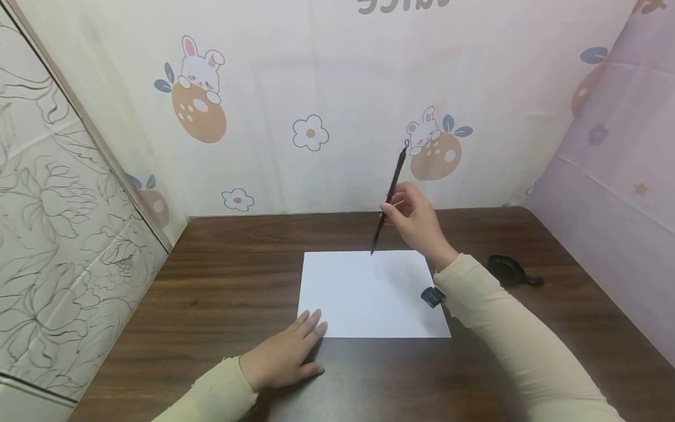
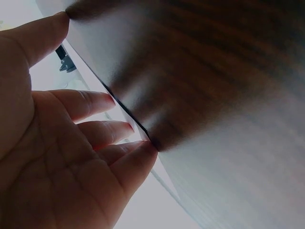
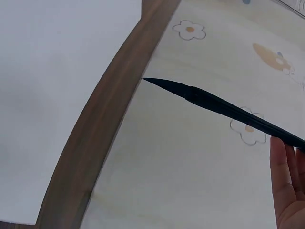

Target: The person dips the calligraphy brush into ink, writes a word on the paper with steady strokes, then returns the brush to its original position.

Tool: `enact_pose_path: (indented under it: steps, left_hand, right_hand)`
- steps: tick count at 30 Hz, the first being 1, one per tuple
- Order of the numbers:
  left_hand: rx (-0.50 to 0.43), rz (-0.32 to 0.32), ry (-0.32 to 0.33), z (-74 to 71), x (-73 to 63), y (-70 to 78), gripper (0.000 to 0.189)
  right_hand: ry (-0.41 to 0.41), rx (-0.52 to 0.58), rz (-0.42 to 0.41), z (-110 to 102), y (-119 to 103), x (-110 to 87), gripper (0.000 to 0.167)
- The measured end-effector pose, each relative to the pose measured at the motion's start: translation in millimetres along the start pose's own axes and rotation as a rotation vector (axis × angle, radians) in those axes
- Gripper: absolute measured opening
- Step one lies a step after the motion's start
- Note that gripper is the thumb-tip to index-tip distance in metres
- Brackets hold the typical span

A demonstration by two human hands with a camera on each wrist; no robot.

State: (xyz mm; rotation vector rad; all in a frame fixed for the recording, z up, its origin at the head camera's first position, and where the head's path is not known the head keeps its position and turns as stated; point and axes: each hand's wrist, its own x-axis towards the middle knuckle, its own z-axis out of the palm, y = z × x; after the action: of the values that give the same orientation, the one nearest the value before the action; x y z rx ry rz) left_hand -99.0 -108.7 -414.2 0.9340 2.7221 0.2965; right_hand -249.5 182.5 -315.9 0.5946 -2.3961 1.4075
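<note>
In the head view my right hand (image 1: 416, 217) pinches a dark calligraphy brush (image 1: 394, 180) by its handle, hair tip slanting down over the far edge of a white sheet of paper (image 1: 364, 293). The right wrist view shows the brush (image 3: 224, 106) with its pointed black tip, and part of my right hand (image 3: 288, 186) at the handle. My left hand (image 1: 285, 354) rests with extended fingers at the near left corner of the sheet, thumb spread on the table. The left wrist view has my left hand's (image 2: 71, 152) fingertips along the paper's edge.
A black leaf-shaped ink dish (image 1: 508, 271) stands right of the paper, beyond my right forearm. A dark wrist device (image 1: 433, 296) hangs at my right sleeve. The brown wooden table (image 1: 227, 281) meets a rabbit-patterned curtain (image 1: 348, 176) at the back and a floral panel (image 1: 68, 223) on the left.
</note>
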Motion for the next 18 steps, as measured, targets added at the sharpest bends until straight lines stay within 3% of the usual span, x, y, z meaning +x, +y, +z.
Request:
enact_pose_path:
  steps: [18]
  left_hand:
    - [0.003, -0.01, -0.006, -1.2, -2.0, 6.8, 0.072]
  right_hand:
    - [-0.098, 0.062, -0.014, 48, -14, 10.2, 0.025]
